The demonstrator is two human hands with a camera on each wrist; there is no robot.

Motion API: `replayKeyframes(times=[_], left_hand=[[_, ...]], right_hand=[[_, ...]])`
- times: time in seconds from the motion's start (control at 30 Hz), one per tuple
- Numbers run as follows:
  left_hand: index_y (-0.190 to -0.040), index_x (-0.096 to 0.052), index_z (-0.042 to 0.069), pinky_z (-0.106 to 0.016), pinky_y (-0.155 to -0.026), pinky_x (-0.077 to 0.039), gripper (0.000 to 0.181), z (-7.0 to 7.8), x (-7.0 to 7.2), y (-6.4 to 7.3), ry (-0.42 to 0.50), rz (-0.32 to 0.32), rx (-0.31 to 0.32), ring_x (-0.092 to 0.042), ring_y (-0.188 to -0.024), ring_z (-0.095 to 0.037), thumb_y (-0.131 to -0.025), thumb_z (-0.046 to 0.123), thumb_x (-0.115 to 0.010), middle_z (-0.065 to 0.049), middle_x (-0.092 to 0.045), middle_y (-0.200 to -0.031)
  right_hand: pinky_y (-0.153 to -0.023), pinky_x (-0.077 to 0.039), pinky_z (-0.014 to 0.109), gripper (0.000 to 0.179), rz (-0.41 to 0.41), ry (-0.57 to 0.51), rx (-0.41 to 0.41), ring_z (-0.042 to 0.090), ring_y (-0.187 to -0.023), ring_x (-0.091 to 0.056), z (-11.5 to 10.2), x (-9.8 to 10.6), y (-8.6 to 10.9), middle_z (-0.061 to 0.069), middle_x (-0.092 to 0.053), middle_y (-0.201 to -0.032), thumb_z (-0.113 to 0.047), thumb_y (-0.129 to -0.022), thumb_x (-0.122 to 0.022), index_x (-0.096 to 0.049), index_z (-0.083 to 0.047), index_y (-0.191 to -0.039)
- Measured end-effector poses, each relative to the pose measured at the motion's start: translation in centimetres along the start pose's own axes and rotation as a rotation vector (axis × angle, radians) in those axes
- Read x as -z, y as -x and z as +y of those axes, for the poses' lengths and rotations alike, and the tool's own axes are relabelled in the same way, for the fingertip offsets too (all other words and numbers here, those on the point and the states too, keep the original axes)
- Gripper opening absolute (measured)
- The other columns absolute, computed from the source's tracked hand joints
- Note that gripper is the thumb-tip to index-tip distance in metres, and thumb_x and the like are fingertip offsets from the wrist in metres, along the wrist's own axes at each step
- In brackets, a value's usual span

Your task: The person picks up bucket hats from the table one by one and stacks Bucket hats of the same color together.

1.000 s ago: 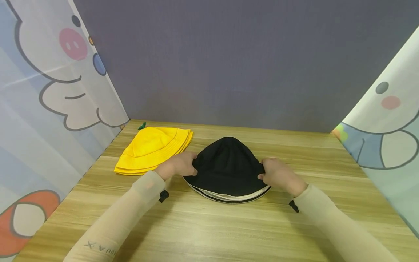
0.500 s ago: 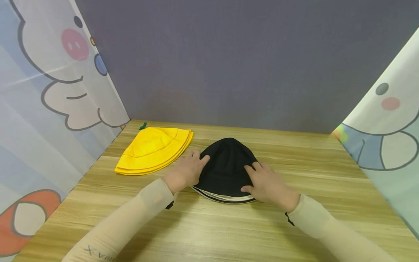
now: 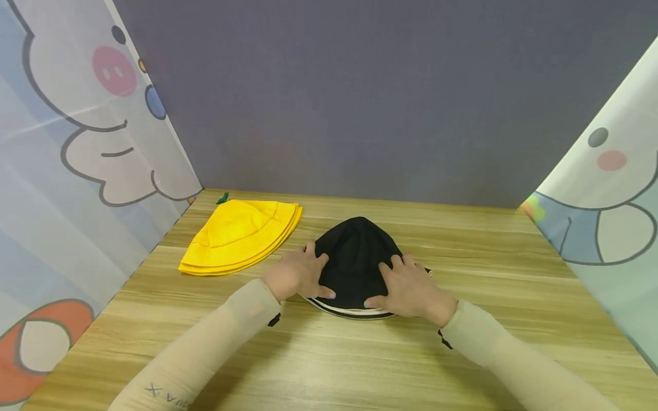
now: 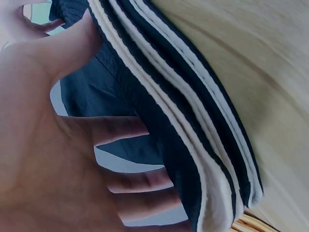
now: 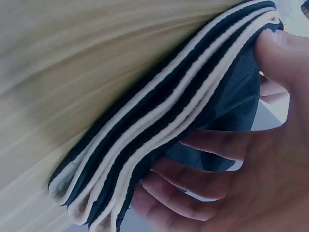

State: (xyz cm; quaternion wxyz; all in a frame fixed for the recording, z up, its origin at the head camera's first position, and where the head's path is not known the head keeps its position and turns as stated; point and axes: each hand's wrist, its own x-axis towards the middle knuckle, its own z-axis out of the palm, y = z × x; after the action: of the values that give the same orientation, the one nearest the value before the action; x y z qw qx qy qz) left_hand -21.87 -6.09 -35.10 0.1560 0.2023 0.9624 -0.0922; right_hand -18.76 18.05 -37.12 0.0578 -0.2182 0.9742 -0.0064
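Observation:
A stack of folded black bucket hats (image 3: 354, 257) with cream lining lies in the middle of the table, crowns pointing away from me. My left hand (image 3: 298, 275) rests on the left side of the top hat, fingers spread and thumb on the brim. On the right side, my right hand (image 3: 411, 290) presses the same hat in a similar way. In both wrist views the layered brim edges (image 4: 193, 108) show black and cream bands. Extended fingers (image 5: 212, 145) touch the upper hat's fabric without curling round it.
A stack of yellow bucket hats (image 3: 236, 228) lies folded at the back left, with a small green piece (image 3: 223, 198) at its tip. Behind the wooden table (image 3: 329, 359) rises a grey panel (image 3: 349, 103). Cartoon-printed curtains (image 3: 51, 171) hang at both sides.
Both hands have let go of the black hat's side edges and moved inward onto its top, their fingers spreading. The yellow hats have not moved.

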Motion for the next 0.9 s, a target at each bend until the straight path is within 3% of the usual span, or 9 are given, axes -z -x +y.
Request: replayKeyframes(times=[0.33,0.63,0.9], left_hand=[[-0.153,-0.044,0.018,-0.058,-0.095,-0.05,0.095,0.8,0.1,-0.9,0.005,0.01,0.024,-0.051,-0.128,-0.042,-0.08,0.073,-0.07,-0.023,-0.041,-0.146],[-0.154,-0.044,0.021,-0.06,-0.097,-0.048,0.095,2.1,0.8,-2.8,0.003,0.026,0.037,-0.046,-0.134,-0.041,-0.08,0.075,-0.068,-0.021,-0.04,-0.149],[-0.156,-0.041,0.024,-0.062,-0.099,-0.045,0.093,3.2,1.4,-4.2,-0.002,-0.011,0.057,-0.044,-0.136,-0.041,-0.083,0.076,-0.063,-0.019,-0.036,-0.154]], right_hand=[[-0.097,-0.044,0.063,0.092,-0.048,-0.032,-0.034,0.048,-0.125,-0.046,0.1,0.3,-0.4,0.028,-0.051,-0.137,-0.067,-0.086,-0.069,-0.054,0.004,-0.142],[-0.096,-0.044,0.068,0.092,-0.041,-0.063,-0.07,0.055,-0.129,-0.042,2.2,0.6,-0.8,0.031,-0.047,-0.141,-0.063,-0.085,-0.072,-0.052,0.004,-0.144],[-0.094,-0.044,0.069,0.092,-0.039,-0.07,-0.091,0.054,-0.127,-0.043,3.8,0.5,-1.0,0.031,-0.047,-0.142,-0.061,-0.085,-0.074,-0.05,0.005,-0.145]])
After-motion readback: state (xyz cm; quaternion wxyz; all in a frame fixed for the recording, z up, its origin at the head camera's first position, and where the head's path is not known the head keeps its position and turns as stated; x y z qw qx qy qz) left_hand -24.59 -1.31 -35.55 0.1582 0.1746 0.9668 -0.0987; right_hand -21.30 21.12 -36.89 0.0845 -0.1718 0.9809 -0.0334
